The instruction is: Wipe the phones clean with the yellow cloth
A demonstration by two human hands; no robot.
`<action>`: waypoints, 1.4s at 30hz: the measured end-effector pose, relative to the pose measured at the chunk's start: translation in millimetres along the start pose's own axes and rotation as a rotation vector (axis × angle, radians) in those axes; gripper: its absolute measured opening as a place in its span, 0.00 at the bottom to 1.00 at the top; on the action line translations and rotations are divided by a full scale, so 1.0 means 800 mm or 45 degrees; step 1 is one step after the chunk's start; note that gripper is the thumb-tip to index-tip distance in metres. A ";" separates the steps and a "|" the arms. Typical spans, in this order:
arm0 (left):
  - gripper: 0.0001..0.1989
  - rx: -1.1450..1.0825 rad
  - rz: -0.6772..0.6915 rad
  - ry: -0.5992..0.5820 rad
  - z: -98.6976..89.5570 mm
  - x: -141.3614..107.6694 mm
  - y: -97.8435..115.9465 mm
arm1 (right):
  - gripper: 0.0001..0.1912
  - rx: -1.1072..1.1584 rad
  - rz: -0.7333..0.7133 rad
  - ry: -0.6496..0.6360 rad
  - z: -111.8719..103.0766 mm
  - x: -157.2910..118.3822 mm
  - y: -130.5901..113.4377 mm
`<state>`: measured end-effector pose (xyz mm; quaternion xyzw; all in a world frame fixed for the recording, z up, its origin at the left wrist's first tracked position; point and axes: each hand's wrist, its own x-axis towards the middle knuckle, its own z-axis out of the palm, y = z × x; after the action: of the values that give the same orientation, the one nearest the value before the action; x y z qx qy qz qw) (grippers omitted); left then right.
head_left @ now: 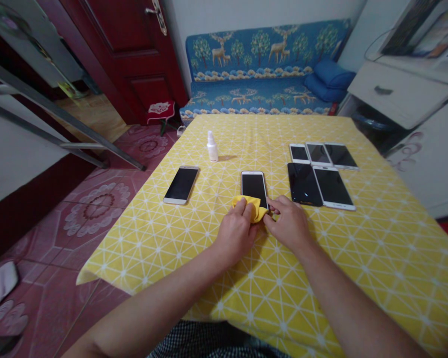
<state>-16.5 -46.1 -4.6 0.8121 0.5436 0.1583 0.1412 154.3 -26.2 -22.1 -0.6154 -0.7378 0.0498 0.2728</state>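
Note:
A white-framed phone (254,184) with a dark screen lies face up on the yellow patterned tablecloth (209,223), at the middle. My left hand (238,229) presses a folded yellow cloth (260,212) against the phone's lower end. At the phone's lower right edge, my right hand (289,221) grips its side with thumb and fingers. To the left lies another phone (181,185), gold and white, face up. A small white spray bottle (212,148) stands upright behind and between these two phones.
Several phones lie in two rows at the right, among them a black one (304,184) and a large white one (334,187). Beyond the table stands a blue sofa (246,89). A white cabinet (403,94) is at the right, a red door (127,54) at the back left.

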 end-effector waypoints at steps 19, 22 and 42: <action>0.15 0.345 -0.213 -0.025 0.000 0.038 0.044 | 0.20 0.060 0.014 -0.034 0.001 0.001 0.006; 0.16 0.333 -0.215 -0.021 -0.002 0.039 0.045 | 0.19 0.093 0.022 -0.035 0.001 0.001 0.007; 0.18 0.010 0.304 0.108 -0.018 0.038 -0.043 | 0.20 0.202 -0.218 0.271 0.006 0.007 0.024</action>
<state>-40.6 -4.6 -2.3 0.8642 0.4492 0.2060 0.0949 168.8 -15.3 -32.3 -0.5286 -0.7482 0.0192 0.4005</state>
